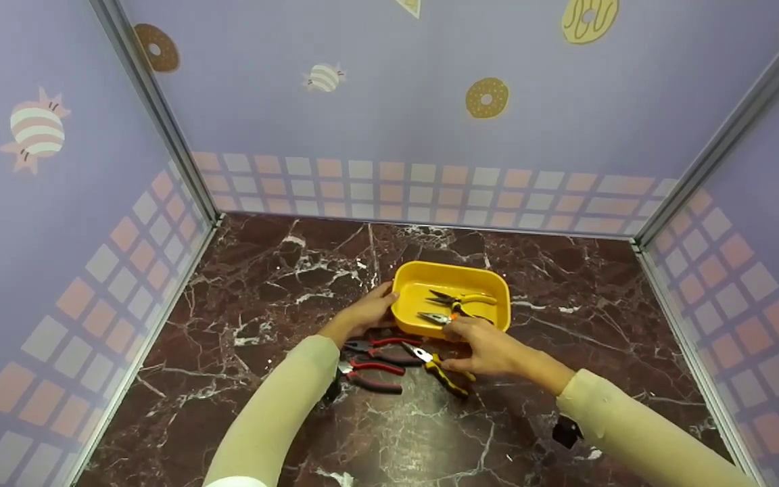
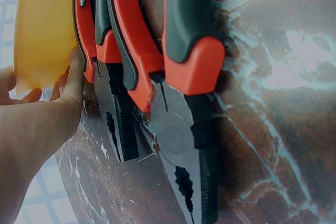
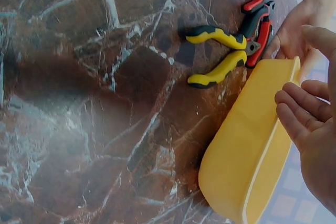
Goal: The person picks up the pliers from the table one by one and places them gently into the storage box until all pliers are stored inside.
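Note:
A yellow plastic bin (image 1: 454, 272) stands on the marbled tabletop. My left hand (image 1: 368, 311) grips its left end, fingers at the rim and along the wall. Inside lie long-nose pliers with yellow handles (image 1: 479, 298) and, closer to me, a second long-nose pair (image 1: 435, 317) whose handles my right hand partly hides. My right hand (image 1: 487, 346) hovers over the bin's front rim, fingers loosely bent and nothing visible between them in the right wrist view. Before the bin lie two red-and-black combination pliers (image 2: 176, 124) and yellow-and-black pliers (image 1: 445, 382), jaws toward the bin.
Purple patterned walls (image 1: 389, 122) enclose the table at the back and both sides, with metal posts (image 1: 159, 115) at the corners. The marbled tabletop (image 1: 268, 284) extends around the bin.

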### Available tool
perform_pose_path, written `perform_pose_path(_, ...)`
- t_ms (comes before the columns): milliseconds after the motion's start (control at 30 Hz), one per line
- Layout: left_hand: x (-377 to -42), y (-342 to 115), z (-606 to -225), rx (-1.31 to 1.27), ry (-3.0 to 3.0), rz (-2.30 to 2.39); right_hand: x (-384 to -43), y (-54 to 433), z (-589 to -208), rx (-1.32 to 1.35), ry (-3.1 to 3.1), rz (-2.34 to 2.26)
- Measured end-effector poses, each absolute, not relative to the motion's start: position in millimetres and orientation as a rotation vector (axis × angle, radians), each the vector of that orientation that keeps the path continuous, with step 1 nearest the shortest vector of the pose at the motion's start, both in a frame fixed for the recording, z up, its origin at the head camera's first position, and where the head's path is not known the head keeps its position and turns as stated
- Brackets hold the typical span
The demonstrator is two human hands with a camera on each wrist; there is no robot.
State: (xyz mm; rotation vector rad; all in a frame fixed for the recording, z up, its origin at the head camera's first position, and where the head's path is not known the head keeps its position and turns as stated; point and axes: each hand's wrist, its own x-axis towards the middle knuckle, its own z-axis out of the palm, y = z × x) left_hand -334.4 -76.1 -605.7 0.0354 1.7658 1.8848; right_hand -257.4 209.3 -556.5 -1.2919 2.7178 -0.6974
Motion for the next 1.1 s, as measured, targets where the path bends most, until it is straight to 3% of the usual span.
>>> perform_pose_path(367, -335, -78, -605, 0.068, 1.789, 1.844, -249, 205, -579, -1.445, 2.743, -0.670)
perform_pose_path(1100, -332, -79, -604, 0.059, 1.803, 1.858, -241, 200, -604, -1.425, 2.735, -0.664)
